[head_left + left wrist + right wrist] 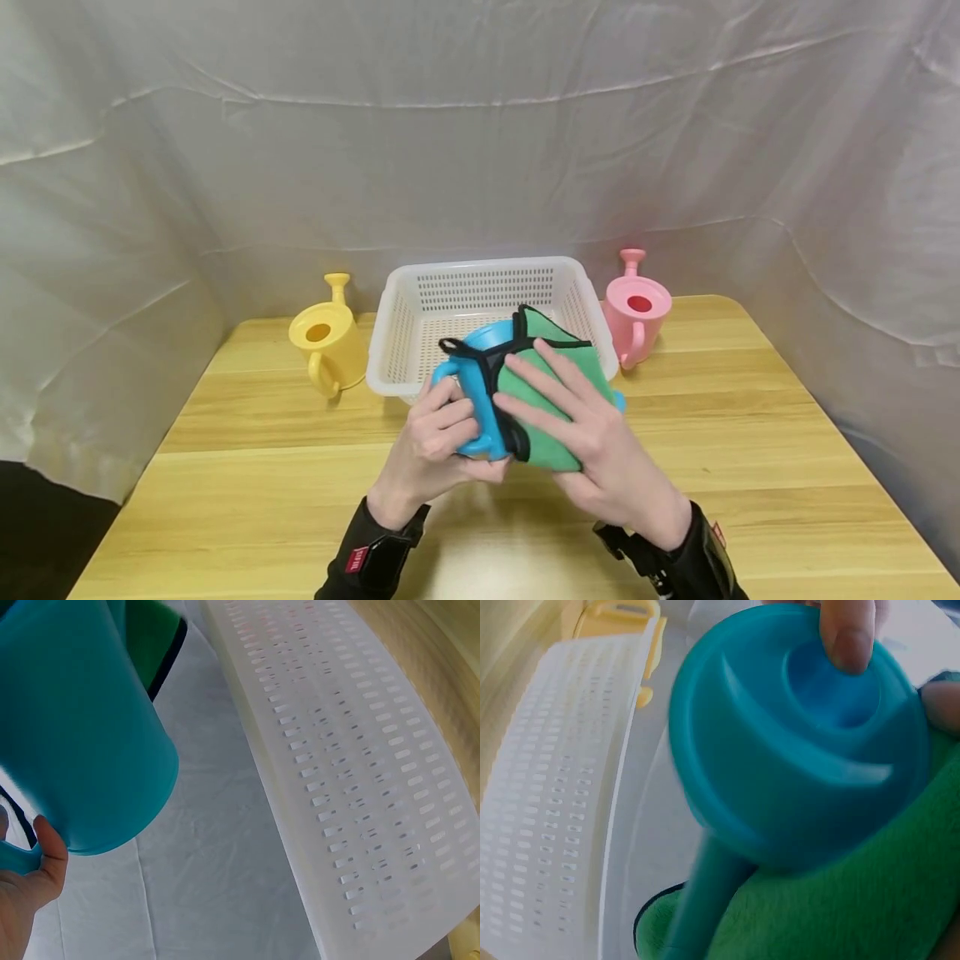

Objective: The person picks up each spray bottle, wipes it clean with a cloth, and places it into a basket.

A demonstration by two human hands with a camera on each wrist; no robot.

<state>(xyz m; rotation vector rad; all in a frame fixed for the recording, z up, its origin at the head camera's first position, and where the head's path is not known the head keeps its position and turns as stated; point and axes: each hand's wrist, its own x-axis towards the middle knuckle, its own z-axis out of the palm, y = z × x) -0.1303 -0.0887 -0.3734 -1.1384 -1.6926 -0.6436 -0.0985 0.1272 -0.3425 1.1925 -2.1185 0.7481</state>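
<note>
My left hand [438, 437] grips the handle of a blue watering can [476, 404], which is raised and tilted in front of the basket. Over the can's side lies a green cloth [543, 450] with black edging and a small black loop. My right hand [592, 442] presses the cloth onto the can, its fingers long and spread; its thumb is hidden in the head view. In the right wrist view the can's top shows its round opening [832, 686] with a fingertip at the rim, and the spout [705, 900] points down beside the cloth.
A white perforated basket [487, 268] stands behind the hands on the wooden table [277, 500]. Left of it is a yellow watering can [347, 346], and to the right a pink watering can [618, 321]. Grey fabric [480, 167] hangs around the table's back and sides.
</note>
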